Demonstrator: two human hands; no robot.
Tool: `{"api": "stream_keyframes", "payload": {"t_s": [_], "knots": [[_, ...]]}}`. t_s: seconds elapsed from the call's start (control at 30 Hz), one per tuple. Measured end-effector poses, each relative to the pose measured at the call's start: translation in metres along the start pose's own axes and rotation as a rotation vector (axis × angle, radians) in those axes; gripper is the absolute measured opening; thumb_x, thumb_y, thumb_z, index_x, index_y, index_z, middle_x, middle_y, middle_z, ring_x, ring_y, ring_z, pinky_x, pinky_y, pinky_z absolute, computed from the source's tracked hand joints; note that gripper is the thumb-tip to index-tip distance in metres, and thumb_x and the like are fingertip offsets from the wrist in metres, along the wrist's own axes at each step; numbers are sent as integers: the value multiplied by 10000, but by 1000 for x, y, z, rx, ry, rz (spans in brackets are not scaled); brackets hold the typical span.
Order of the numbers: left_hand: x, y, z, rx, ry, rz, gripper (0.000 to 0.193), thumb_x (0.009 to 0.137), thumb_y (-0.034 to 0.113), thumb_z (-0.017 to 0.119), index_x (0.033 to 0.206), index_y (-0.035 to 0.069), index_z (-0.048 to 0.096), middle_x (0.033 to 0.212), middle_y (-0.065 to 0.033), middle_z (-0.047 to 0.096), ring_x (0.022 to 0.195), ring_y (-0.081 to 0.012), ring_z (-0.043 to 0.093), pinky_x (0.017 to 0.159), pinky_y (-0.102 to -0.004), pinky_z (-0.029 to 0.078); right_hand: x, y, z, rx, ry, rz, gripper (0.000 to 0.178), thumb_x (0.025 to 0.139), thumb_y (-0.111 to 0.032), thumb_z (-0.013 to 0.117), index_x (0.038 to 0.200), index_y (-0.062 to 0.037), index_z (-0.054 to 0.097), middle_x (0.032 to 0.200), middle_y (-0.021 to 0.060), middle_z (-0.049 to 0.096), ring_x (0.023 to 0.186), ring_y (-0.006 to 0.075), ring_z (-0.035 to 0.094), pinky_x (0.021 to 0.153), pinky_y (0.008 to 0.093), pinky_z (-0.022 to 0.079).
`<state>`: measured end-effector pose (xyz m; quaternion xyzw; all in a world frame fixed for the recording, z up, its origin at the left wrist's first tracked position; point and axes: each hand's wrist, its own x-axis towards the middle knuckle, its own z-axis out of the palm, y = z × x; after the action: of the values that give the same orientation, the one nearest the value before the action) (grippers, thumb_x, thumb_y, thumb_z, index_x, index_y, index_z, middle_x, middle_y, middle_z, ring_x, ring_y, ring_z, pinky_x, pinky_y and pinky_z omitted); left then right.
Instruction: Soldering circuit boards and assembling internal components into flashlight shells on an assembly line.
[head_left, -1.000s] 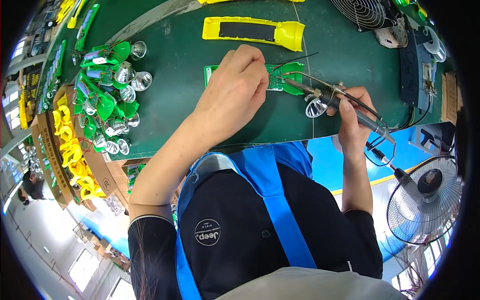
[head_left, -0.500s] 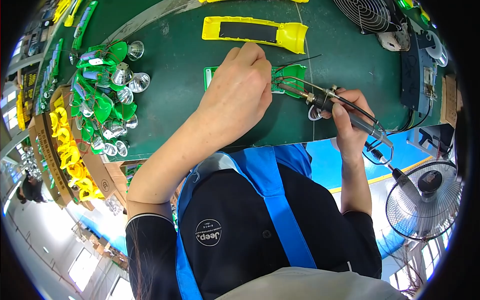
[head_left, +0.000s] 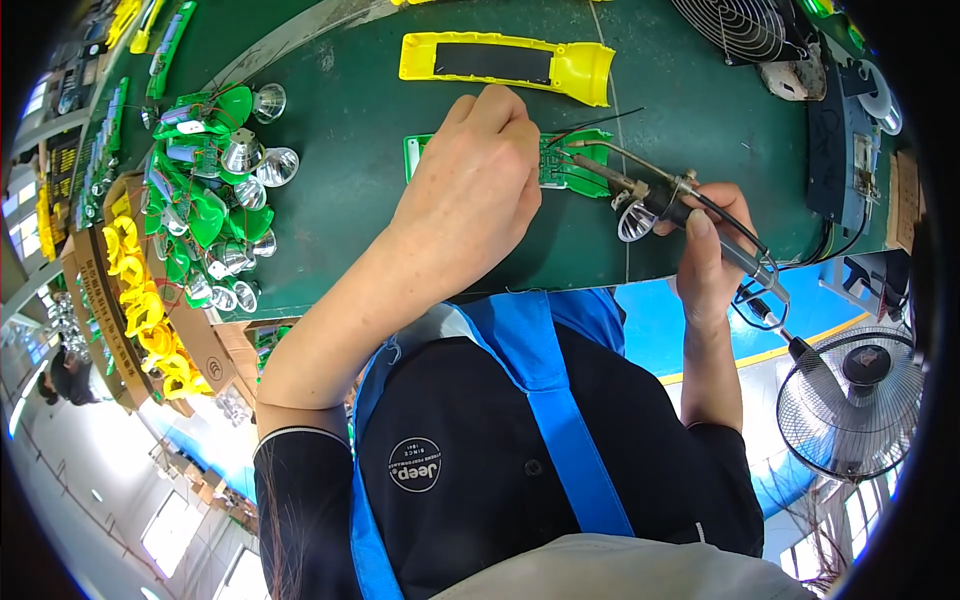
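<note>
My left hand (head_left: 475, 180) is closed over a green plastic half-shell (head_left: 592, 182); its fingertips and whatever they pinch are hidden. Beside those fingers part of a green circuit board (head_left: 553, 168) shows inside the shell, with thin wires. My right hand (head_left: 712, 250) grips a soldering iron (head_left: 665, 203) with a thin curved metal tube fixed along it. The iron's tip is over the right part of the shell, close to the board. A silver reflector cup (head_left: 635, 222) lies just below the iron. Farther back is a yellow half-shell (head_left: 587, 75) with a black strip inside.
Green shells with reflectors (head_left: 240, 152) are heaped at the left of the green table (head_left: 350, 120). A cardboard box (head_left: 205, 345) of yellow parts (head_left: 145, 310) stands beside them. At right are a dark equipment box (head_left: 835, 150), a solder spool (head_left: 880, 100), a round fan grille (head_left: 735, 25) and a standing fan (head_left: 850, 400).
The soldering iron and my right hand have shifted slightly right, drawing the tip away from my left fingers. More of the reflector cup shows. My left hand is nearly still.
</note>
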<state>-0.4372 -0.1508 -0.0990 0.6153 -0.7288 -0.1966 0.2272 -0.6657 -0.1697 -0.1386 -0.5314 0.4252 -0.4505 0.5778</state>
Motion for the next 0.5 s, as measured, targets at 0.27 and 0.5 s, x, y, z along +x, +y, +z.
{"api": "stream_keyframes", "payload": {"t_s": [0.27, 0.5], "knots": [[-1, 1, -2, 2, -13, -19, 121, 671, -59, 604, 721, -17, 502, 878, -112, 518, 834, -302, 540, 712, -366, 460, 3, -4, -2, 10, 6, -55, 269, 850, -198, 590, 950, 30, 488, 775, 125, 578, 690, 167, 556, 676, 290, 453], [-2, 0, 0, 43, -4, 4, 104, 678, -53, 595, 718, -21, 504, 895, -122, 519, 835, -314, 537, 716, -377, 458, 20, -13, 9, -81, -60, -156, 333, 845, -218, 605, 1027, 15, 452, 813, 138, 579, 728, 164, 556, 709, 293, 447]]}}
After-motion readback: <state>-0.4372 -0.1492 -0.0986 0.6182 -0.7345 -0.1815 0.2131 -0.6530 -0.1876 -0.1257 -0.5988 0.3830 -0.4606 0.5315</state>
